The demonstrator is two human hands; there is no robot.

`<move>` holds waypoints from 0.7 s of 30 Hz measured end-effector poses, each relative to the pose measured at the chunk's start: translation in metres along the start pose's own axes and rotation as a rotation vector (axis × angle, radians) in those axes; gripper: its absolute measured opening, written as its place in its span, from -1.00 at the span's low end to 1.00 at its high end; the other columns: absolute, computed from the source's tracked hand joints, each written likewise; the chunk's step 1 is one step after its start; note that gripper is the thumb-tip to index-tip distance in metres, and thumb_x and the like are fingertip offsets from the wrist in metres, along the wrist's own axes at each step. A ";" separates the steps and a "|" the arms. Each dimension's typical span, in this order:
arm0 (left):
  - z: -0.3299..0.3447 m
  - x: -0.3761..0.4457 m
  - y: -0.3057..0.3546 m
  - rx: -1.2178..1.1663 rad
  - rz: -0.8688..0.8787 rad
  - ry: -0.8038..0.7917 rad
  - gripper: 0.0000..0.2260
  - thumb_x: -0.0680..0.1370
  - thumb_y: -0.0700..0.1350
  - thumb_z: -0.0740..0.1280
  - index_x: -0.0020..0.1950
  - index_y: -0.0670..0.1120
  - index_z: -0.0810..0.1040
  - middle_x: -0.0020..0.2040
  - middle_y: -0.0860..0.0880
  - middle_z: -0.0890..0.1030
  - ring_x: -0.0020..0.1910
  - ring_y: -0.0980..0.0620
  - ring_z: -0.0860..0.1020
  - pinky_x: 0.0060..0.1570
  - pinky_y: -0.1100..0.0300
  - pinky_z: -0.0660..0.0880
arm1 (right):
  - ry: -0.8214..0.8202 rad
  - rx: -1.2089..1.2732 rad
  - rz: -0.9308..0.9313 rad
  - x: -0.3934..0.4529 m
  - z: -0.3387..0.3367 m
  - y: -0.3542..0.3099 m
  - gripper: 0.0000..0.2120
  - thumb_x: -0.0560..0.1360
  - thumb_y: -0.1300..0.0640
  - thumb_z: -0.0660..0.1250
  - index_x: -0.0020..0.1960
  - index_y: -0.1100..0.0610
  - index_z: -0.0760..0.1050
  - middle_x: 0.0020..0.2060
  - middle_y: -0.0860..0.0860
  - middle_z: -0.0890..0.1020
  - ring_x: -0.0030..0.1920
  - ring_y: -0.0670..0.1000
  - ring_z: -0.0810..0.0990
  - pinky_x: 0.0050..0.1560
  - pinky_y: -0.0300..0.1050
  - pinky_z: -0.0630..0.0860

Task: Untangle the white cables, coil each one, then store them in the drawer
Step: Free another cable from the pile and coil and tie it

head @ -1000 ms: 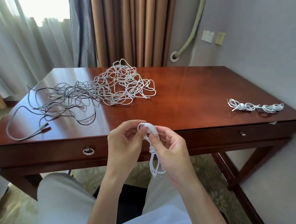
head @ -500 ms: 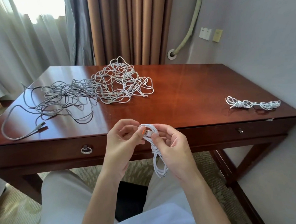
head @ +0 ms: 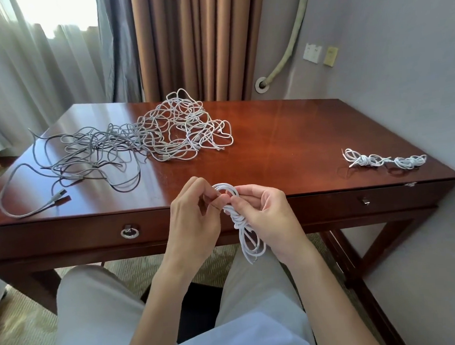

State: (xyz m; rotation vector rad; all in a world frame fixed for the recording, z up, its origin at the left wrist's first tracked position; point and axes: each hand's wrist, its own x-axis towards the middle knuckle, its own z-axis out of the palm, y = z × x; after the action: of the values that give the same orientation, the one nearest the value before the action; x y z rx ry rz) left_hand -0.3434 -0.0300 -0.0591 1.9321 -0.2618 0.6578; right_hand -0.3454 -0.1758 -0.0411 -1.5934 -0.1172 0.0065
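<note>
**Coil in both my hands, front edge of the desk**

Far left of the frame, a grey cable (head: 23,208) trails along the desk top (head: 286,147) and ends in a plug near the front edge. Just right of it, in the upper left-centre, sits the big tangle of white cables (head: 181,129), loose loops spilling toward the middle of the wood. Below that, in the desk's front face, the drawer (head: 65,235) is closed, ring pull showing.

Centre frame now: my left hand (head: 194,222) pinches the top loop of the coiled white cable (head: 237,219), fingertips curled in on it. My right hand (head: 266,218) grips the same coil from the other side, thumb pressed at the wrapped waist. The coil hangs between the two hands, just in front of the desk edge and above my lap. Its long axis runs near vertical: rounded loop at the top, knotted middle, longer loops dangling down and a touch to the right.

Against half a second ago, the orange-tipped plug at my fingertips is no longer visible, tucked behind my fingers, and both hands sit a little closer together on the top loop.

Far right, mid-height, two finished white bundles (head: 385,160) lie end to end on the desk near its right edge.
</note>
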 end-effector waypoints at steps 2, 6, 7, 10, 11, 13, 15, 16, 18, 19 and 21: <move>0.002 -0.001 -0.002 -0.116 -0.017 -0.020 -0.78 0.54 -0.23 0.45 -0.23 -0.13 0.45 -0.25 0.00 0.50 -0.27 0.07 0.47 -0.25 0.31 0.36 | -0.024 0.034 0.058 0.003 -0.005 -0.003 -0.91 0.60 0.27 0.38 0.07 0.14 0.63 -0.13 0.06 0.77 -0.12 0.02 0.76 -0.11 -0.20 0.63; -0.002 -0.001 -0.007 -0.333 -0.068 -0.034 -0.78 0.53 -0.20 0.43 -0.22 -0.05 0.44 -0.17 -0.15 0.54 -0.20 -0.11 0.54 -0.19 0.13 0.47 | -0.066 0.028 0.107 0.008 -0.011 -0.003 -0.88 0.61 0.20 0.38 0.12 0.21 0.60 -0.13 0.11 0.76 -0.16 0.06 0.75 -0.13 -0.13 0.63; -0.003 -0.001 -0.009 -0.393 -0.082 -0.032 -0.79 0.53 -0.22 0.43 -0.21 -0.07 0.44 -0.14 -0.19 0.56 -0.17 -0.08 0.57 -0.14 0.20 0.49 | -0.058 0.021 0.100 0.009 -0.013 -0.002 -0.88 0.61 0.19 0.38 0.12 0.21 0.59 -0.13 0.10 0.76 -0.17 0.07 0.75 -0.13 -0.11 0.64; 0.002 0.000 -0.014 -0.606 -0.187 -0.021 -0.81 0.55 -0.27 0.42 -0.17 -0.13 0.43 -0.10 -0.23 0.62 -0.14 -0.03 0.64 0.00 0.21 0.54 | -0.038 -0.031 0.056 0.009 -0.020 0.001 -0.88 0.63 0.19 0.36 0.13 0.20 0.58 -0.10 0.09 0.76 -0.15 0.10 0.76 -0.10 -0.08 0.66; 0.006 0.000 -0.015 -0.682 -0.236 -0.009 -0.81 0.54 -0.23 0.43 -0.16 -0.15 0.42 -0.13 -0.17 0.61 -0.16 -0.02 0.64 -0.01 0.18 0.57 | -0.039 -0.066 0.026 0.010 -0.023 0.001 -0.87 0.63 0.19 0.36 0.15 0.19 0.58 -0.08 0.09 0.76 -0.14 0.10 0.76 -0.09 -0.10 0.67; 0.017 0.005 -0.013 -0.828 -0.317 -0.004 -0.82 0.52 -0.17 0.40 -0.15 -0.18 0.41 -0.18 -0.06 0.54 -0.16 -0.02 0.64 -0.06 0.12 0.61 | -0.039 -0.139 -0.043 0.014 -0.029 0.000 -0.83 0.63 0.15 0.35 0.18 0.19 0.57 -0.04 0.08 0.75 -0.14 0.06 0.76 -0.09 -0.14 0.67; 0.028 0.014 -0.010 -0.888 -0.328 -0.041 -0.83 0.52 -0.16 0.37 -0.13 -0.19 0.40 -0.19 -0.04 0.50 -0.16 -0.01 0.63 -0.10 0.07 0.64 | -0.065 -0.197 -0.078 0.019 -0.039 -0.003 -0.76 0.61 0.07 0.37 0.22 0.18 0.57 -0.03 0.07 0.75 -0.14 0.03 0.75 -0.07 -0.16 0.66; 0.033 0.021 -0.008 -0.891 -0.313 -0.067 -0.83 0.52 -0.16 0.36 -0.13 -0.19 0.40 -0.17 -0.06 0.51 -0.15 -0.01 0.62 -0.11 0.06 0.64 | -0.097 -0.236 -0.073 0.021 -0.045 -0.005 -0.72 0.59 0.03 0.40 0.23 0.16 0.58 -0.04 0.06 0.75 -0.14 0.02 0.74 -0.05 -0.15 0.66; 0.041 0.035 -0.005 -0.915 -0.301 -0.104 -0.83 0.53 -0.14 0.36 -0.13 -0.18 0.41 -0.12 -0.12 0.55 -0.11 -0.07 0.63 -0.13 0.07 0.64 | -0.159 -0.321 -0.047 0.025 -0.057 -0.008 -0.72 0.55 0.03 0.46 0.19 0.15 0.61 -0.11 0.04 0.75 -0.17 -0.02 0.72 -0.09 -0.19 0.63; 0.045 0.042 -0.003 -0.946 -0.307 -0.118 -0.83 0.53 -0.13 0.35 -0.13 -0.18 0.40 -0.10 -0.14 0.58 -0.09 -0.10 0.64 -0.13 0.09 0.64 | -0.162 -0.357 -0.046 0.028 -0.063 -0.008 -0.75 0.53 0.06 0.48 0.15 0.16 0.63 -0.15 0.04 0.74 -0.21 -0.06 0.70 -0.15 -0.24 0.60; 0.052 0.055 -0.001 -1.019 -0.329 -0.136 -0.84 0.53 -0.14 0.34 -0.11 -0.18 0.40 -0.07 -0.20 0.61 -0.09 -0.11 0.66 -0.10 0.09 0.64 | -0.115 -0.407 -0.088 0.033 -0.076 -0.009 -0.81 0.52 0.12 0.50 0.09 0.18 0.65 -0.18 0.04 0.74 -0.23 -0.09 0.68 -0.19 -0.30 0.54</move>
State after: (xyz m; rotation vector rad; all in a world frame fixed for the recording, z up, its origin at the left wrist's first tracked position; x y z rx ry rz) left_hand -0.2807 -0.0702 -0.0463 0.9936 -0.2795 0.1029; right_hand -0.3075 -0.2483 -0.0281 -1.9930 -0.2933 0.0064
